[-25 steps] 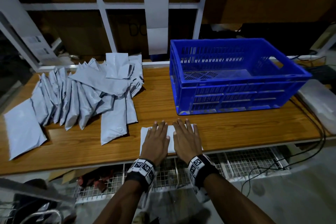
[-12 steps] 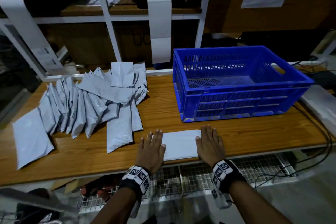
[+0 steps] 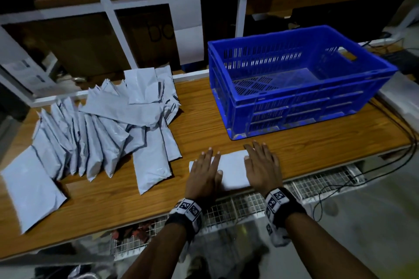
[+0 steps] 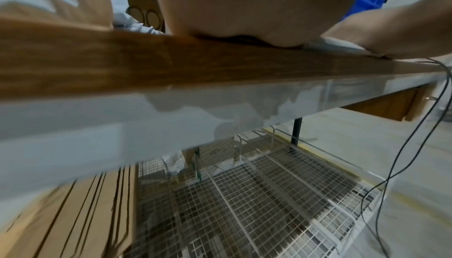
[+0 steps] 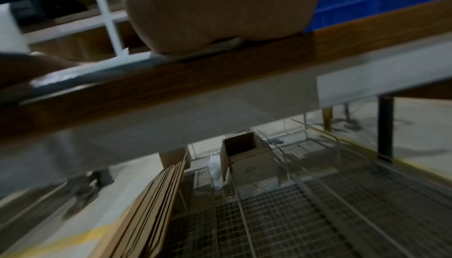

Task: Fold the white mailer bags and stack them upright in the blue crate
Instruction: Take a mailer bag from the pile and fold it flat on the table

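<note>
While both palms flatten it to set the crease | left hand (image 3: 205, 173) and right hand (image 3: 260, 165) spread, fingers straight, on folded white plastic mailer bag (image 3: 232, 171) | near table edge, before empty blue slotted plastic crate (image 3: 294, 106).

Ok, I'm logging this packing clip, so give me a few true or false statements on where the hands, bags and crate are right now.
1. Both hands, left hand and right hand, press flat on the folded mailer bag. True.
2. The blue crate already holds several folded bags. False: no bags show inside it.
3. The pile of unfolded bags lies left of the crate. True.
4. The folded bag lies at the table's far edge. False: it lies near the front edge of the table.
</note>
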A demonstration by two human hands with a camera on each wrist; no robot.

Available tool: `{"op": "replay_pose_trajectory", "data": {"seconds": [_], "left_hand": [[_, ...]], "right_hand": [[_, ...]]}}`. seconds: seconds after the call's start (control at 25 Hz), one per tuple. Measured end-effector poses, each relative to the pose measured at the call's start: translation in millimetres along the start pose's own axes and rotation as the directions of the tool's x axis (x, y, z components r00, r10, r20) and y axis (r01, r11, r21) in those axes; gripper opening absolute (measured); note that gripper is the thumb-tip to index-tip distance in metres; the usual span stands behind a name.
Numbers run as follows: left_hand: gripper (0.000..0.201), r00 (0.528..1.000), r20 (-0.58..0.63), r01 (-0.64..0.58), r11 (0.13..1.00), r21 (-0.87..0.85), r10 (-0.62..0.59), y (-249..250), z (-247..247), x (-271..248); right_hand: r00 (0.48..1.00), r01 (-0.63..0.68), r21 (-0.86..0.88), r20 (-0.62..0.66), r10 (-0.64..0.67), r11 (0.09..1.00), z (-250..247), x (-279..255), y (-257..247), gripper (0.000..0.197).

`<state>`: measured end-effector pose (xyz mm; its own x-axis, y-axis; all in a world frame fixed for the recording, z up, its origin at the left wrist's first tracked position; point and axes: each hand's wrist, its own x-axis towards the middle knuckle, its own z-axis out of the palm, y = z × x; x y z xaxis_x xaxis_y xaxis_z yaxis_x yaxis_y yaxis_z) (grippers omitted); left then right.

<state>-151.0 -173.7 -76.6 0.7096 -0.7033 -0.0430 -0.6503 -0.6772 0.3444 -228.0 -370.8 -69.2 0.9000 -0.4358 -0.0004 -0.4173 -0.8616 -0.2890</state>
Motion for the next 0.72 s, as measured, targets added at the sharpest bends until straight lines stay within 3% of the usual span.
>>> {"op": "replay_pose_trajectory", "data": {"seconds": [0.12,0.24,0.4,0.52,0.72], "left_hand": [[0.081,0.998,0.053,-0.029,1.0,-0.002,0.029,-7,-4,16],[0.083,0.996,0.078,-0.034,0.999,-0.025,0.035,-11,-5,22],[0.068,0.996,0.026,-0.088,0.995,-0.046,0.089,-11,-2,20],[0.068,0.995,0.012,-0.101,0.995,0.014,0.101,-12,-1,20],[0.074,0.989,0.11,-0.119,0.965,0.232,0.096,-9,-27,28]], "right_hand": [[0.992,-0.123,0.005,-0.011,0.123,0.992,-3,2,0,0.061],[0.972,-0.216,0.001,0.09,0.215,0.976,-6,9,-5,0.058],[0.952,-0.246,0.042,0.196,0.234,0.968,-23,16,-18,0.056],[0.963,-0.236,0.105,0.16,0.218,0.966,-24,10,-17,0.056],[0.962,-0.269,0.252,0.024,0.272,0.93,-17,-10,-3,0.049]]}}
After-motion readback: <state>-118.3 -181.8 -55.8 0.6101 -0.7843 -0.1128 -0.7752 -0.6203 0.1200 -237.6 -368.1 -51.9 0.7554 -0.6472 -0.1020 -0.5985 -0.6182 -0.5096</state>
